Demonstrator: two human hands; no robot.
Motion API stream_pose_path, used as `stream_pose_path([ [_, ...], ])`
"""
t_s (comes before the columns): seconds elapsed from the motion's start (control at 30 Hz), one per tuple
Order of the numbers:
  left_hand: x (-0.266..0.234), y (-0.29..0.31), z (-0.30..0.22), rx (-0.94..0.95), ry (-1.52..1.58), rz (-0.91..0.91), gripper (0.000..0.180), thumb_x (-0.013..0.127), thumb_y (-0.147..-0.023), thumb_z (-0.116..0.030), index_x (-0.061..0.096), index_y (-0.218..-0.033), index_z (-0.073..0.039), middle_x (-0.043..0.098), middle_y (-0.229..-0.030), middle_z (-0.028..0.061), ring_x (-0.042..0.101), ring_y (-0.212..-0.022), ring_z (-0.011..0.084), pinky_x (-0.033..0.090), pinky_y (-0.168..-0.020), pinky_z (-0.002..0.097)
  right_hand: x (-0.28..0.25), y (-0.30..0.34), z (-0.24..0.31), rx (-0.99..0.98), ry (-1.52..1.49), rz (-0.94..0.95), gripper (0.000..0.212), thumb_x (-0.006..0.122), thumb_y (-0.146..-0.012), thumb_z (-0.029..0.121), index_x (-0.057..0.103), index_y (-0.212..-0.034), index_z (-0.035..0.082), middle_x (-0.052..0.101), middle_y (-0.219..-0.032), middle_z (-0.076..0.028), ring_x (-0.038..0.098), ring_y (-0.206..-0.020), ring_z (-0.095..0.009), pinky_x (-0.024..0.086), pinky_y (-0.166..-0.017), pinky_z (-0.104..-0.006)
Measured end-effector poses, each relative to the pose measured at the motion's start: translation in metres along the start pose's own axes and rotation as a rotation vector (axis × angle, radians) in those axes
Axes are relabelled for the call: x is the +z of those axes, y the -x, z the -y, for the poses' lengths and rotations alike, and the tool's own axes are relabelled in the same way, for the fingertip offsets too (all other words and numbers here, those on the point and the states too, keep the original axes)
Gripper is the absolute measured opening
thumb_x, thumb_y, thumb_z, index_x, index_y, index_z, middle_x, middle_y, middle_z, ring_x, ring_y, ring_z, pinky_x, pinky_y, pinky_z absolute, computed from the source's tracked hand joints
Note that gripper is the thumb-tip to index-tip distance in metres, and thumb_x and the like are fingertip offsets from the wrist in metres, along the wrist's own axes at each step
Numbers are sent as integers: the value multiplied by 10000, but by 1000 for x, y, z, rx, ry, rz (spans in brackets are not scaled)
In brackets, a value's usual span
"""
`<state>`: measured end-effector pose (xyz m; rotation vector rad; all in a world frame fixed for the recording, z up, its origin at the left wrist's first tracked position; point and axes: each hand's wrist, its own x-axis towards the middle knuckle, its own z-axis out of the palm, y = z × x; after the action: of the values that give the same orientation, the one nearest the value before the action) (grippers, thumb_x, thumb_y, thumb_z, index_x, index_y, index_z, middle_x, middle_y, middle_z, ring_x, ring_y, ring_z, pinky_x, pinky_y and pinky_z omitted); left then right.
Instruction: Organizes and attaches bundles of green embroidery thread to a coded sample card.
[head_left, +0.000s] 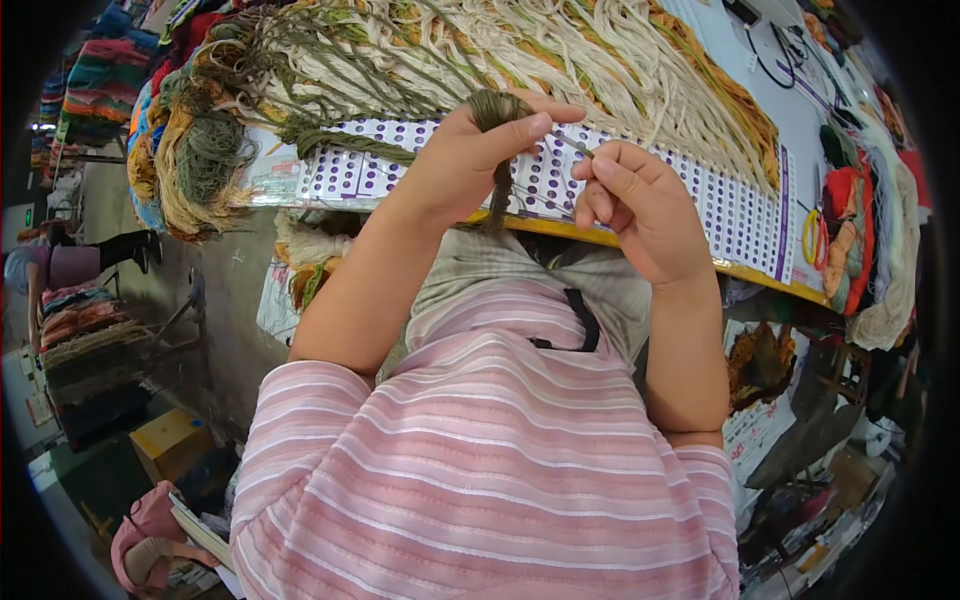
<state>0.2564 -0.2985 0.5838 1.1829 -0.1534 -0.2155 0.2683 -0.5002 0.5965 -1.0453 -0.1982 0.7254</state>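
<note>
Olive yarn bundle point(497, 108) sits in left hand point(450, 160), looped over the fingers, thumb pressing on it. Right hand point(640, 200) pinches, thumb to index, apparently on a thin strand point(573, 143) running over from the left; exact contact too small to tell. Step, probably: working one strand out from the bundle. Next move likely calls for a firm left hold and light right tension. Cream yarn point(650, 90) lies beyond both hands; dotted sheet point(725, 215) just beyond the right. Sheet's small print unreadable; no brand legible.
</note>
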Motion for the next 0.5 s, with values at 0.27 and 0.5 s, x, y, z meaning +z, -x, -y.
stream_pose_path([
  [0.27,6,1,-6,-99,246,-10,411,474,-988,-271,520,-1276,19,503,-717,-17,479,-603,85,441,-581,234,5,0,0,-81,27,-161,195,518,-956,155,603,-930,-19,526,-642,-4,579,-639,-125,474,-657,-238],
  [0.5,-124,55,-53,76,717,244,268,416,-1008,-244,574,-1101,-49,304,-574,-78,254,-436,7,191,-336,176,-130,62,35,-310,-553,-286,192,487,-970,159,584,-1023,2,272,-585,60,258,-471,-35,256,-445,-169],
])
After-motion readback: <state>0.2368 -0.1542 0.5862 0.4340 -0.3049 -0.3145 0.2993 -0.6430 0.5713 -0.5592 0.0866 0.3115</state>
